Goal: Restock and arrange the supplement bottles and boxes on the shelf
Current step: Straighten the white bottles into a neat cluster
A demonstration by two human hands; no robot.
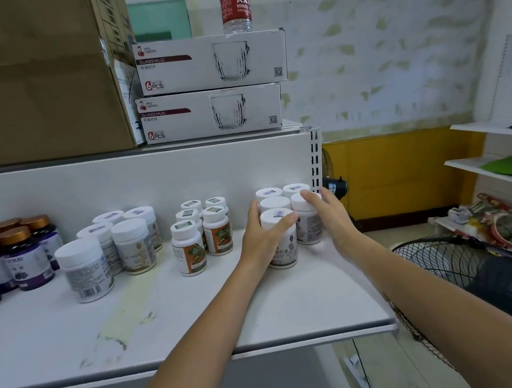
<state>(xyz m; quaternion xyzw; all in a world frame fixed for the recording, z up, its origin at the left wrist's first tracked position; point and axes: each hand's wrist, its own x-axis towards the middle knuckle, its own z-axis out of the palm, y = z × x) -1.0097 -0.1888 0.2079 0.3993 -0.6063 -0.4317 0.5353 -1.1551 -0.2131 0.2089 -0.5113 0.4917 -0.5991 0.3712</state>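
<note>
Left hand (262,234): fingers wrapped round front bottle (281,245); nudge it squarely back.
Right hand (330,214): fingers seemingly straight, bracing cluster (269,194); keep rows flush.

Fifteen white-capped bottles (131,246), two mug boxes (211,61)

Open shelf (199,321) is lying clear in front of the orange-labelled bottles (200,232). White-capped bottles (117,244) are crowding their left and a white bottle cluster (275,204) their right. The back panel (151,180) is closing off behind.
</note>
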